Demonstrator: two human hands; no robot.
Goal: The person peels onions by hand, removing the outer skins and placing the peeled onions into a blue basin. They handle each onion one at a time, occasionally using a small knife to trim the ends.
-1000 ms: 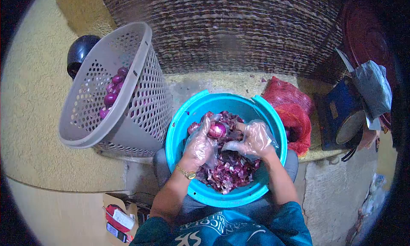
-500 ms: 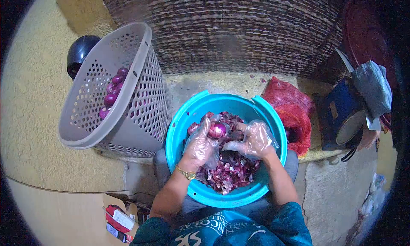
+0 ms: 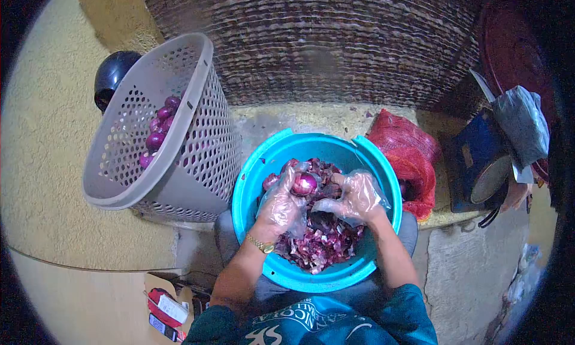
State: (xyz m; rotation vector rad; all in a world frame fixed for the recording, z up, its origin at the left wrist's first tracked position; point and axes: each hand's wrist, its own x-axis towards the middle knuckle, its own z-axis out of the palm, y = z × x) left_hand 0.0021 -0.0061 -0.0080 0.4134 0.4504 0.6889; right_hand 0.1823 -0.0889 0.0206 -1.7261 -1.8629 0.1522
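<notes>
Both hands wear clear plastic gloves over a turquoise basin (image 3: 242, 225) on the lap. My left hand (image 3: 283, 205) holds a shiny purple onion (image 3: 305, 184) between thumb and fingers. To its right, my right hand (image 3: 357, 196) has its thumb stretched toward the left hand; its fingertips are partly hidden, and whether they hold anything cannot be made out. Loose onion skins (image 3: 322, 244) fill the lower part of the basin, and more onions (image 3: 271, 181) lie beyond the left hand.
A tall grey perforated basket (image 3: 209, 147) with several onions (image 3: 155, 141) inside leans at the left. A red mesh sack (image 3: 404, 141) sits behind the basin at the right. Further right are a blue object (image 3: 476, 153) and a grey plastic bag (image 3: 522, 126).
</notes>
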